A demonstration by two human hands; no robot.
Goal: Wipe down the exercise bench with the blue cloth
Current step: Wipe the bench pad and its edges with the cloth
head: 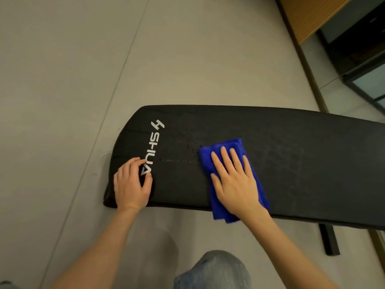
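Observation:
A black padded exercise bench (291, 163) with a white logo near its left end stretches across the view. A folded blue cloth (220, 211) lies on the pad, its near end hanging over the front edge. My right hand (233, 178) presses flat on the cloth, fingers spread. Small water droplets (193, 147) dot the pad just left of the cloth. At the bench's left end my left hand (131, 184) rests on the pad, fingers curled, with nothing in it.
Grey tiled floor (83, 80) surrounds the bench. A black frame foot (330, 240) shows below the pad at right. A wooden panel and dark glass cabinet (354, 38) stand at the upper right. My knee in jeans (212, 272) is at the bottom.

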